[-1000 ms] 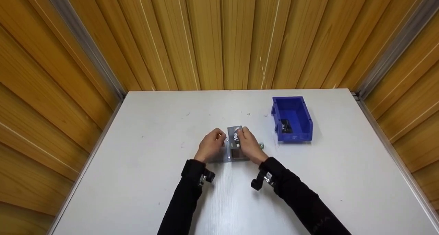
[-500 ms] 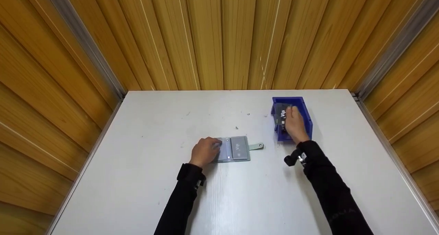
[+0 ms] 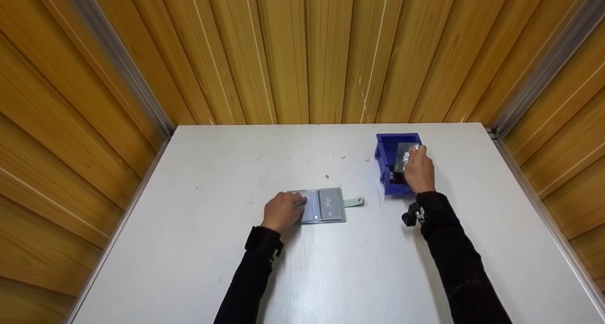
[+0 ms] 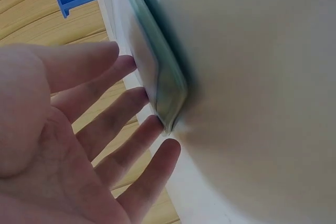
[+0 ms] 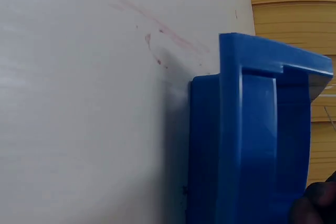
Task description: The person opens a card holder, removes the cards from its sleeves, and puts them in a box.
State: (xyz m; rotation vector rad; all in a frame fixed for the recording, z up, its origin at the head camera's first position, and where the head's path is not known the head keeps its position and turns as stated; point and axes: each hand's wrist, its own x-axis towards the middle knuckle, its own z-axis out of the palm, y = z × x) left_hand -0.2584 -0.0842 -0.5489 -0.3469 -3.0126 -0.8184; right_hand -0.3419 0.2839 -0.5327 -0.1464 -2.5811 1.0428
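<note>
A pale green card holder (image 3: 310, 209) lies spread on the white table, its snap strap (image 3: 354, 202) pointing right. A grey card (image 3: 332, 204) shows in its right-hand sleeve. My left hand (image 3: 282, 211) rests on the holder's left part; in the left wrist view its fingers (image 4: 131, 124) are spread and extended, tips at the holder's edge. My right hand (image 3: 420, 172) pinches a dark card (image 3: 402, 156) marked "Vip" over the blue bin (image 3: 386, 138). Another black card (image 3: 393, 174) lies inside the bin, partly covered. Only part of my right hand (image 5: 314, 205) enters the right wrist view's lower corner.
The bin stands at the table's back right, its front wall (image 5: 231, 140) large in the right wrist view. Orange wood-look panels (image 3: 283, 54) rise behind the white table (image 3: 179, 229) and along both sides. Small specks (image 3: 343, 157) mark the tabletop.
My right hand has gone from the card holder to the blue bin with the dark card, then slightly right over it. My left hand has lowered onto the holder's left part.
</note>
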